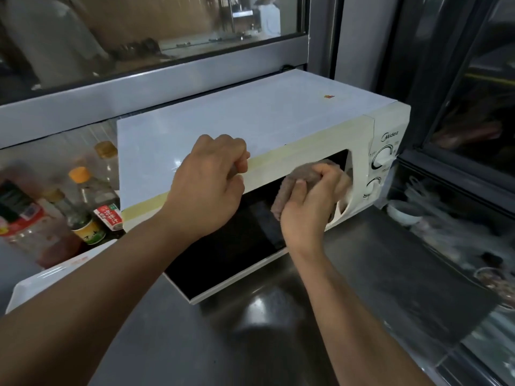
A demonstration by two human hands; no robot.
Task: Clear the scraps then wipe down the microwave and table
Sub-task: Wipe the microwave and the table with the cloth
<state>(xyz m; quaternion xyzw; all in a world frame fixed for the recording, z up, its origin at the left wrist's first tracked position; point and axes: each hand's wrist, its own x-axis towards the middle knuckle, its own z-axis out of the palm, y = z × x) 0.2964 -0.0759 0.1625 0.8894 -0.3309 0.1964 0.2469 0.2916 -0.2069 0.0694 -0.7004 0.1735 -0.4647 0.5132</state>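
At nine o'clock, sauce bottles (80, 207) stand beside the microwave (250, 126), contents unclear; left hand (207, 185) at centre, its grip curled at the door's top edge; right hand (306, 207) at three o'clock pinches a brown cloth (303, 174) against the door; wiping underway, bench (264, 330) seemingly not yet wiped

Count, head view:
- microwave (264, 121): 1, white
- control knobs on its panel: 2, upper knob (384, 158), lower knob (373, 187)
- cloth (303, 179): 1, brown-grey
- hands: 2, left hand (207, 185), right hand (309, 207)
- bottles left of microwave: at least 4 told apart; one with orange cap (80, 174), one with red label (22, 215); others blurred, exact total unclear
- white tray (50, 277): 1
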